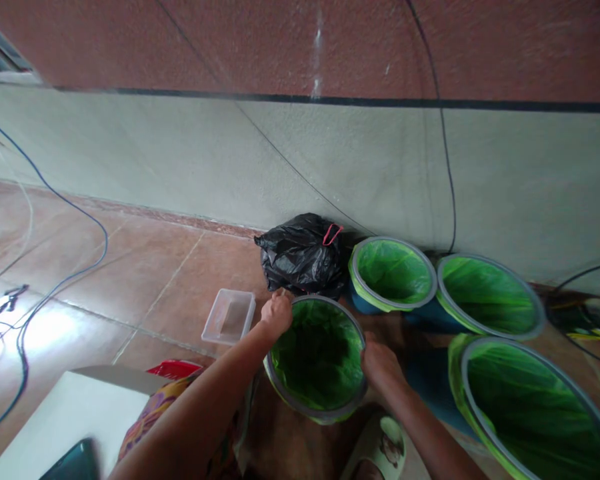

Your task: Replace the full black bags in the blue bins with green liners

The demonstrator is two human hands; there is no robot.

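Observation:
A round trash bin [353, 320] with a grey rim stands in front of me. A bright green bag liner [300, 373] covers its inside and shows below the rim at the front. My left hand [279, 312] is closed on the rim at the upper left. On the opposite side my right hand [380, 365] grips the rim, its fingertips partly hidden. A tied black garbage bag [303, 253] with a pink drawstring lies just behind the bin, by the wall. Close to my left hand, a clear plastic container [229, 317] rests on the floor.
Several more bins with green liners, such as the near one [530, 407], stand at the right. A white box top [70, 420] with a dark phone [75, 460] is at lower left. A blue cable [87, 267] curves across the tiled floor. Behind is a wall [180, 153].

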